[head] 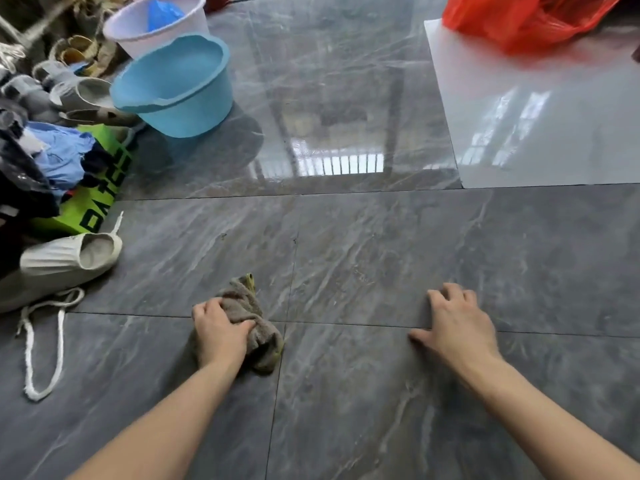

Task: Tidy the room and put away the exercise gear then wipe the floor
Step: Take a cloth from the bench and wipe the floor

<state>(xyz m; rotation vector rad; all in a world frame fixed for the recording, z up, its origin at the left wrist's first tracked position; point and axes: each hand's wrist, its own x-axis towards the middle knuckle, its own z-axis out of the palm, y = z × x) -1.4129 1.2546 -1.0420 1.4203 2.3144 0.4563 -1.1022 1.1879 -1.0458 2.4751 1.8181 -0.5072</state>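
— Looking down at a glossy grey marble-patterned tile floor (346,237), with window light reflecting off the far tiles and a pale white panel (540,126) lying flat at the upper right.

— Gripping anything, the left hand (219,332)?

— Clutching a crumpled grey-brown rag (249,306), fingers curling round it from above and pressing it to the floor right where two grout lines are crossing. Showing a yellowish edge at both ends of the rag.

— And the right hand (453,323)?

— Holding nothing. Resting palm-down on bare tile well apart from the rag, fingers bending slightly at the knuckles, thumb stretching out to the side across the grout line.

— Crowding the left edge with what?

— Piling up there: a white drawstring bag (65,258) lying on its side with its cord (45,344) trailing in a loop over the floor; a bright green bag (97,192) behind it with clothes (59,157) heaped on top; grey shoes (83,95) farther back.

— Beyond those?

— Standing next to the shoes, a blue plastic basin (176,88), and touching it from behind, a white basin (156,22) holding something blue. Sitting on the far end of the white panel, a red plastic bag (519,19).
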